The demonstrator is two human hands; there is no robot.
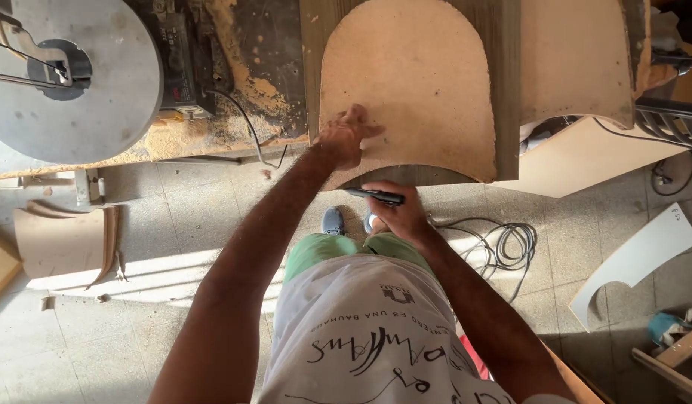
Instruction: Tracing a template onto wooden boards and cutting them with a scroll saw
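Tiled floor (174, 247), sunlit, strewn with offcuts and a coiled cable (503, 243). Desk (256, 67), coated in sawdust, carrying a round grey machine table (99, 112) at its left end. Dark wood board (506, 90) is laid on the desk edge; an arched fibreboard template (413, 82) is placed flat upon it. Left hand (344, 138) is pressed on the template's lower left edge, fingers spread. Right hand (402, 213) is held just below the board's near edge, fingers closed around a black marker (376, 197), held level.
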